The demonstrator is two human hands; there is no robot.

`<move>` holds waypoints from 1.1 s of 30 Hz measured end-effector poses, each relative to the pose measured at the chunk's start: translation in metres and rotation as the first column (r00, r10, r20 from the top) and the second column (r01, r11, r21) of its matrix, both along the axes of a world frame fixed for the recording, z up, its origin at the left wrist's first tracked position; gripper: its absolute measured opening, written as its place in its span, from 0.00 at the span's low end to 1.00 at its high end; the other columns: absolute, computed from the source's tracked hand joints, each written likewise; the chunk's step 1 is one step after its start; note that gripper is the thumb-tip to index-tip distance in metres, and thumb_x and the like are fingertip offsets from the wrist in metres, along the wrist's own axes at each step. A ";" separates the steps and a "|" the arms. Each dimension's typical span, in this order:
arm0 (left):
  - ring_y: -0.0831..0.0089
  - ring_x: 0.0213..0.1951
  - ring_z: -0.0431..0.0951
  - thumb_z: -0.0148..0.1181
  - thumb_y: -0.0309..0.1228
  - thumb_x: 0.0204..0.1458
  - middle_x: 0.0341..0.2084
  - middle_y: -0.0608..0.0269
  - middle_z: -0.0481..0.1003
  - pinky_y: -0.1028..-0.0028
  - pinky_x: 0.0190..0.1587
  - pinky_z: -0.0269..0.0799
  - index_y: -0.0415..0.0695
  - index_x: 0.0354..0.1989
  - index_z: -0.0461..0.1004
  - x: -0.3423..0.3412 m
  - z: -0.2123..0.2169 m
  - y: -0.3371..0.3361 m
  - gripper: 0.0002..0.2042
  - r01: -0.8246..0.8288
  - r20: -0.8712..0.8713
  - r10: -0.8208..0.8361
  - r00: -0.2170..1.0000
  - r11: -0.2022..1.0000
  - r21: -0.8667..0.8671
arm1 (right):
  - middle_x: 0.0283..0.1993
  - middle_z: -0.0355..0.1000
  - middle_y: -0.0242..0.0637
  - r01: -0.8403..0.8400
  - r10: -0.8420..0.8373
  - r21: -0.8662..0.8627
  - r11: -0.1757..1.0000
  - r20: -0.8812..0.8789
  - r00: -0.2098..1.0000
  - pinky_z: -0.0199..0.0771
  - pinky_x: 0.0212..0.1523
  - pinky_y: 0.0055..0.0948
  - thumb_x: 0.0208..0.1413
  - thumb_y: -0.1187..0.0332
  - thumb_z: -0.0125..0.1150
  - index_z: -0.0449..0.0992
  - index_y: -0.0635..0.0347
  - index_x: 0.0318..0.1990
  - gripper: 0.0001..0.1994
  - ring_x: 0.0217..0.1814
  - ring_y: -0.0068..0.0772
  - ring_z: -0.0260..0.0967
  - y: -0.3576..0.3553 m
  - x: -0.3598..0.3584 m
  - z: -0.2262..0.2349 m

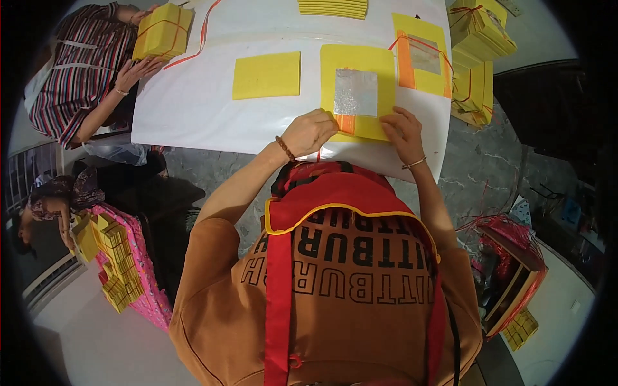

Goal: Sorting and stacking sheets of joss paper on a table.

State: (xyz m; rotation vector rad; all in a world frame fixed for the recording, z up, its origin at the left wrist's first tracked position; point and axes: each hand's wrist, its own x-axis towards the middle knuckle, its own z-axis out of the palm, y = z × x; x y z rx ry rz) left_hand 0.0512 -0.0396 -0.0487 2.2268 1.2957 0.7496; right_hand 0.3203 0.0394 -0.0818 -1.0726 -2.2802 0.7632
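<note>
Bright, even indoor light fills the scene, with no hard shadows. The white table (193, 103) at 12 o'clock is the brightest area and nearly washed out. A silver foil square (355, 92) on it catches a soft glare. Soft shadow sits under the table edge, and the area at 3 o'clock is dim. A black fisheye rim rings the picture, and straight table edges bow toward it. The centre is sharp; detail smears slightly toward 8 and 4 o'clock.
</note>
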 end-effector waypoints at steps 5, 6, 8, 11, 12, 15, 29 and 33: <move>0.62 0.32 0.72 0.53 0.28 0.47 0.26 0.59 0.73 0.68 0.35 0.69 0.38 0.25 0.72 -0.001 0.002 0.006 0.06 -0.017 0.107 0.027 0.994 0.996 -0.089 | 0.46 0.72 0.24 -0.009 -0.013 -0.139 0.990 -0.151 0.988 0.39 0.60 0.36 0.56 0.55 0.44 0.75 0.45 0.42 0.14 0.59 0.32 0.57 0.006 0.009 -0.032; 0.62 0.32 0.72 0.53 0.28 0.47 0.26 0.59 0.73 0.68 0.35 0.69 0.38 0.25 0.72 -0.001 0.003 0.008 0.06 -0.012 0.105 0.022 0.994 0.996 -0.091 | 0.47 0.72 0.24 -0.008 -0.027 -0.178 0.984 -0.190 0.981 0.38 0.60 0.36 0.57 0.52 0.40 0.75 0.44 0.42 0.17 0.60 0.31 0.57 0.007 0.008 -0.035; 0.65 0.33 0.73 0.55 0.26 0.45 0.28 0.57 0.73 0.72 0.35 0.69 0.36 0.27 0.73 -0.004 0.006 0.011 0.05 -0.025 0.163 0.084 0.983 0.942 -0.335 | 0.48 0.72 0.25 0.012 -0.048 -0.193 0.981 -0.187 0.981 0.38 0.60 0.36 0.58 0.52 0.37 0.75 0.44 0.42 0.19 0.60 0.31 0.57 0.007 0.009 -0.040; 0.67 0.32 0.73 0.54 0.26 0.45 0.27 0.58 0.73 0.73 0.35 0.68 0.36 0.28 0.73 -0.008 0.001 0.012 0.06 -0.012 0.182 0.085 0.980 0.929 -0.370 | 0.49 0.71 0.28 -0.011 -0.057 -0.277 0.961 -0.237 0.970 0.37 0.60 0.36 0.59 0.51 0.34 0.75 0.44 0.43 0.20 0.59 0.30 0.57 0.007 0.008 -0.042; 0.67 0.32 0.73 0.54 0.26 0.45 0.27 0.58 0.73 0.73 0.35 0.68 0.36 0.28 0.73 -0.008 0.002 0.015 0.06 -0.011 0.182 0.084 0.980 0.928 -0.372 | 0.49 0.71 0.29 -0.046 -0.063 -0.353 0.935 -0.291 0.955 0.37 0.60 0.36 0.59 0.52 0.34 0.75 0.44 0.43 0.20 0.59 0.30 0.58 0.008 0.009 -0.043; 0.69 0.32 0.73 0.54 0.25 0.45 0.27 0.59 0.73 0.74 0.35 0.67 0.36 0.28 0.73 -0.009 0.002 0.020 0.05 0.019 0.159 0.050 0.986 0.913 -0.408 | 0.49 0.71 0.29 -0.057 -0.080 -0.380 0.923 -0.334 0.939 0.37 0.60 0.36 0.59 0.52 0.34 0.76 0.44 0.43 0.20 0.59 0.29 0.58 0.009 0.011 -0.044; 0.59 0.47 0.66 0.62 0.33 0.42 0.44 0.57 0.69 0.65 0.46 0.63 0.47 0.43 0.73 -0.010 0.005 0.010 0.17 -0.016 0.070 0.013 0.997 0.999 0.048 | 0.47 0.71 0.34 0.044 -0.183 -0.437 0.899 -0.282 0.942 0.44 0.59 0.34 0.44 0.64 0.63 0.76 0.49 0.40 0.13 0.56 0.35 0.60 0.006 0.007 -0.053; 0.58 0.51 0.63 0.58 0.24 0.38 0.48 0.57 0.66 0.63 0.50 0.58 0.52 0.48 0.71 -0.010 -0.013 0.010 0.23 -0.163 -0.219 0.208 0.953 0.965 0.205 | 0.50 0.69 0.36 -0.242 -0.116 -0.615 0.751 -0.484 0.867 0.51 0.57 0.35 0.44 0.64 0.63 0.76 0.51 0.42 0.14 0.57 0.40 0.59 0.009 0.004 -0.029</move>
